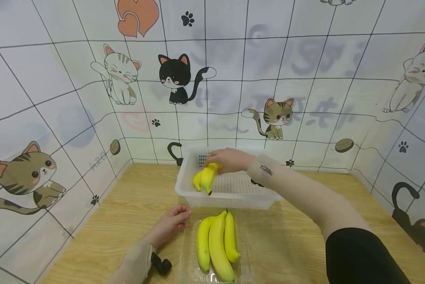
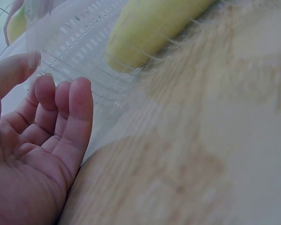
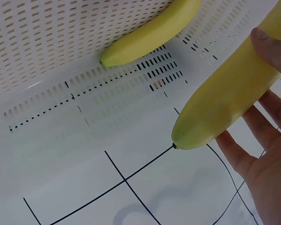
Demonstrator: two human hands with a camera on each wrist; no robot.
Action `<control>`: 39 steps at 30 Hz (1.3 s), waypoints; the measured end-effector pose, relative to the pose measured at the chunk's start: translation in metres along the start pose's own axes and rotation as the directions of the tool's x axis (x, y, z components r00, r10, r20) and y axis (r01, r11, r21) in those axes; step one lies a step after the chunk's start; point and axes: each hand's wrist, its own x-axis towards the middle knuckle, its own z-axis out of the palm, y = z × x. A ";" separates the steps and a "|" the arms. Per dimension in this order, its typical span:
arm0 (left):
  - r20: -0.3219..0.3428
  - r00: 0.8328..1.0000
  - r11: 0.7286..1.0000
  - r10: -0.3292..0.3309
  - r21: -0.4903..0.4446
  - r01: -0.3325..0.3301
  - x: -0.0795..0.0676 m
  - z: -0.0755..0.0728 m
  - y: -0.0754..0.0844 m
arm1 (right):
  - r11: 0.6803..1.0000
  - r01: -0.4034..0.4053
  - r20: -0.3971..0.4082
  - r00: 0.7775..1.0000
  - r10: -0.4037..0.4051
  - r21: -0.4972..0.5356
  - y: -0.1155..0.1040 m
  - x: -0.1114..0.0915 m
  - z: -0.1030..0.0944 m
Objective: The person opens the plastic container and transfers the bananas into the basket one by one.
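Observation:
My right hand (image 1: 231,159) grips a yellow banana (image 1: 209,177) over the left part of a white perforated plastic basket (image 1: 226,201). In the right wrist view, thumb and fingers lie on opposite sides of that banana (image 3: 225,101). Another banana (image 3: 150,37) lies inside the basket against its wall. Three bananas (image 1: 217,244) lie side by side in a clear plastic tray (image 1: 246,268) in front of the basket. Just left of this tray, my left hand (image 1: 169,225) rests with loosely bent fingers and holds nothing; the left wrist view shows its palm (image 2: 33,173) bare.
The wooden table (image 1: 141,189) meets a wall covering (image 1: 226,90) with cat drawings at the back and sides. The basket stands close to the back wall. A small black device (image 1: 161,265) is strapped at my left wrist.

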 end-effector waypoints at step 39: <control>-0.015 1.000 1.000 0.006 0.013 -0.006 0.001 -0.001 -0.002 | 0.981 -0.192 0.144 0.970 0.193 -0.023 0.030 0.034 0.061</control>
